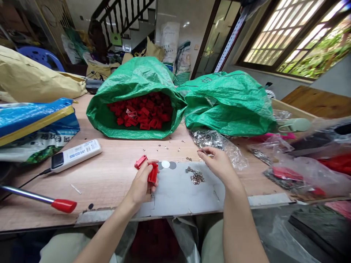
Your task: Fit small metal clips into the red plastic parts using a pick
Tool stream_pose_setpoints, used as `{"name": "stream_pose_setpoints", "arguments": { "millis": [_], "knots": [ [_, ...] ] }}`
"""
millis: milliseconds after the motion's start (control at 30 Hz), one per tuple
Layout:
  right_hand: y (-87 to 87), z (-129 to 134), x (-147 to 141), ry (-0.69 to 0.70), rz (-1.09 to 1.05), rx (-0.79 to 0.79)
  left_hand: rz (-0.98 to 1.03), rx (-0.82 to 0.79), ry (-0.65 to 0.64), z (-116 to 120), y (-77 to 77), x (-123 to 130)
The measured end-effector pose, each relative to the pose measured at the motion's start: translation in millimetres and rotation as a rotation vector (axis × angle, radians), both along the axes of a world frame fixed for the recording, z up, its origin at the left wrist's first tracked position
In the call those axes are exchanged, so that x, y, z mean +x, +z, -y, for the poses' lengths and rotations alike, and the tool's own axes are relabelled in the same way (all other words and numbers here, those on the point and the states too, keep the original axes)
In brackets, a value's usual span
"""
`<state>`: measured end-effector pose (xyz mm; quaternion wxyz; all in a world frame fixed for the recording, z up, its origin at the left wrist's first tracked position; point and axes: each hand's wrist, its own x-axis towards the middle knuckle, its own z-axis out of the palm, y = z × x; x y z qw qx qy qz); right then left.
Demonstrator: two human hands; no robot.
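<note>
While my left hand (143, 179) holds a red plastic piece (153, 173) between thumb and fingers, it sits at about nine o'clock from the pile of small metal parts (196, 178) on the pale grey board (175, 197). Another red piece (140, 161) is just beyond those fingers, at ten o'clock; I cannot tell whether they touch it. At one to two o'clock, my right hand (216, 160) has thumb and forefinger drawn into a narrow pinch, but I cannot tell whether anything is between them.

To handle this well, I judge the left grip should be steady without squeezing, fingertips clear of the piece's edges. A light pinch suits parts this small, and working low over the board should make drops easy to find. At eleven o'clock, a green sack (120, 133) holds more red pieces (145, 111); loose bits lie nearer.
</note>
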<state>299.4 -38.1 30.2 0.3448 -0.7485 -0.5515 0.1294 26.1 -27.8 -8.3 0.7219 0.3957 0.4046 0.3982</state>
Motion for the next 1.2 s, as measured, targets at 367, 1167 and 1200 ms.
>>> {"name": "stream_pose_setpoints", "arguments": {
  "millis": [367, 1167, 1200],
  "knots": [
    [-26.3, -13, -29, 0.089, 0.262, -0.123, 0.028, -0.036, -0.013, 0, 3.6, 0],
    [-29.0, -49, -38, 0.213, 0.409, -0.058, 0.075, -0.074, -0.064, -1, 15.3, -7],
    [-27.8, -51, -39, 0.217, 0.43, -0.07, 0.086, -0.079, -0.068, -2, 15.2, -7]
  ]
}}
